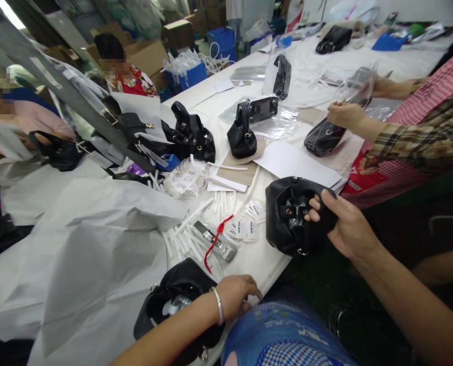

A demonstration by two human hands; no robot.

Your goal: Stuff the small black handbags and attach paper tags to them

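Observation:
My right hand (344, 223) is closed round the handle of a small black handbag (278, 218), raised at the table's front edge with its open top and snap tab facing me. Low at the table edge, my left hand (238, 296) has its fingers loosely bent, with nothing visible in them. Under my left forearm stands a second black handbag (186, 279), its mouth open and clear plastic inside. Between the two bags lie a metal stapler (215, 241), a red cord (219, 230), white barcode tags (244, 229) and several white tubes (181, 241).
Large white paper sheets (108, 244) cover the left side. More black handbags (241, 134) stand mid-table beside a stack of white paper (300, 162). At right, a co-worker's hands (348, 117) handle a bag in clear plastic. Two other people sit at left, beyond a slanted metal post (66, 84).

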